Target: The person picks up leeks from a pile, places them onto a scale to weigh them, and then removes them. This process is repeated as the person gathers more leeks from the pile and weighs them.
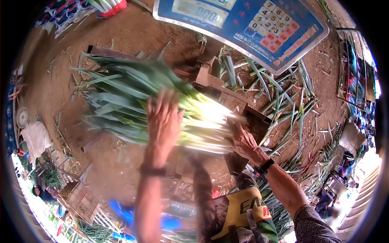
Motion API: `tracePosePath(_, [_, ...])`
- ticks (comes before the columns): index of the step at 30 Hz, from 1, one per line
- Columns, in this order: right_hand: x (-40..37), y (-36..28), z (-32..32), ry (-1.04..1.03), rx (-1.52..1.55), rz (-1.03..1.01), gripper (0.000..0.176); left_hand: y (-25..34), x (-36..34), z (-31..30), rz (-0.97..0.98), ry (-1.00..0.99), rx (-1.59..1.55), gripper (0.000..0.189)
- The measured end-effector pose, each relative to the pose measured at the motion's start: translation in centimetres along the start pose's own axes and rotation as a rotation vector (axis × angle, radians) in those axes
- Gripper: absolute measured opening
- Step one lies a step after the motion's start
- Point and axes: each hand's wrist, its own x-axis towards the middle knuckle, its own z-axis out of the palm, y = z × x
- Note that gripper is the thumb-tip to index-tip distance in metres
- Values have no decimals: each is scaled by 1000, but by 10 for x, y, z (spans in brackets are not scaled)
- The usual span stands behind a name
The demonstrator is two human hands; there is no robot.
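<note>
A big bundle of green onions (121, 97) lies across a dark metal weighing platform (255, 117), leaves to the left, white stalks to the right. My left hand (163, 121) rests flat on top of the bundle's middle, fingers spread. My right hand (245, 141), with a black watch on the wrist, grips the white stalk end of the bundle. The picture is blurred by motion.
A blue scale display (243, 24) with a number keypad stands at the top. Loose green leaves (291, 105) litter the brown dirt ground on the right. A woven crate (79, 198) sits at lower left. Other people crouch near the edges.
</note>
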Motion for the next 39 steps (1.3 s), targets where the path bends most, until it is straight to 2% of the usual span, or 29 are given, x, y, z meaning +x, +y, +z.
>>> tracePosePath(1, [1,-5,-4,-15,17,21,79,-7,9,12,90,-42,81,47])
tracePosePath(3, [-3,-6,1,29,120,-33,79,-17,7,29,120,-60,50,47])
tracePosePath(4, [-2,-4,1,63,165,-61,79,-21,-3,32,84,-73,38,48])
tracePosePath(5, [-6,-3,5,-29,76,31,79,-21,-19,32,59,-92,23,49])
tracePosePath(7, [-5,-5,7,-73,69,78,77,-26,-36,47,30,-74,20,53])
tracePosePath(9, [0,-5,2,-40,55,41,77,-26,-32,57,28,-30,9,55])
tracePosePath(10, [0,-5,0,-29,47,22,76,-31,-25,65,5,-99,34,56])
tracePosePath(16, [1,-9,-7,-10,94,39,74,-33,-16,62,82,-5,2,59])
tracePosePath(19, [-15,-3,1,64,34,53,62,-27,-14,52,78,-31,17,60])
tracePosePath(22, [-28,3,12,178,-75,19,45,-13,-9,34,85,-198,36,64])
tracePosePath(25, [-37,9,24,146,-38,47,33,-3,-9,33,259,-280,-41,68])
tracePosePath(26, [-39,10,29,194,-42,33,32,-1,-5,35,296,-273,-55,68])
tracePosePath(29, [-38,11,31,165,-7,84,31,-4,4,44,375,-278,-30,64])
tracePosePath(33, [-33,14,25,185,123,104,38,1,18,44,523,-328,60,59])
tracePosePath(37, [-28,19,27,164,112,215,40,8,29,41,594,-352,77,58])
tracePosePath(38, [-25,19,29,174,118,230,39,8,33,40,606,-309,67,53])
tracePosePath(39, [-23,19,29,182,125,247,38,7,38,43,581,-349,43,50])
